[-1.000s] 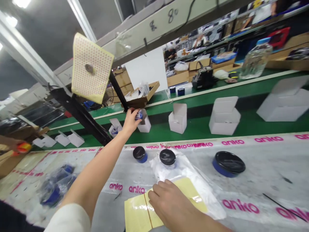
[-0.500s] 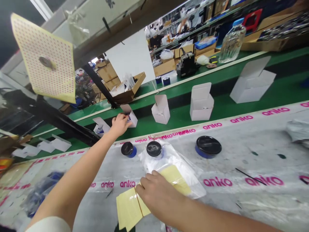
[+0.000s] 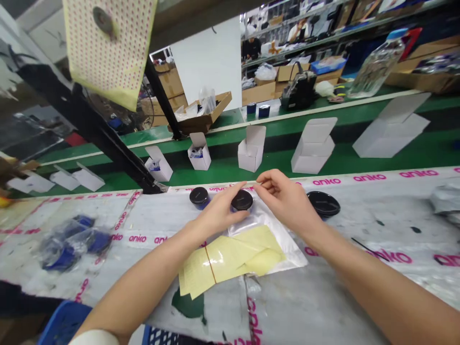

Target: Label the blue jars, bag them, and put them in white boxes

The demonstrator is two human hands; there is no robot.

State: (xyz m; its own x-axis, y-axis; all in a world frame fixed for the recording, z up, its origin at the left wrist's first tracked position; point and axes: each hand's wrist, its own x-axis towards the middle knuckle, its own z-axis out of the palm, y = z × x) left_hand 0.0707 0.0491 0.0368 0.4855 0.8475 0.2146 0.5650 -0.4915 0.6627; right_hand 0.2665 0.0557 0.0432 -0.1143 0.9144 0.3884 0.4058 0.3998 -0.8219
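My left hand [image 3: 217,215] lies just in front of a black-lidded jar [image 3: 241,200], which sits at the top of a clear plastic bag [image 3: 276,237]. My right hand [image 3: 285,203] curls at the bag's upper edge, though I cannot tell whether its fingertips pinch the film. A banded stack of yellow sheets [image 3: 219,258] lies on the bag's lower part. Another black-lidded blue jar [image 3: 199,195] stands left of the bag, and a wider one [image 3: 323,203] stands right of my right hand.
Several white boxes, including one holding a blue item [image 3: 197,155], stand on a green belt [image 3: 223,175] behind the film-covered table [image 3: 151,242]. Blue items in plastic [image 3: 74,242] lie at the left. A black post [image 3: 89,124] rises left of the belt.
My left hand has come back from the white box to the bag. My right hand has moved up off the yellow sheets to the bag's upper edge. The view has tilted and shifted.
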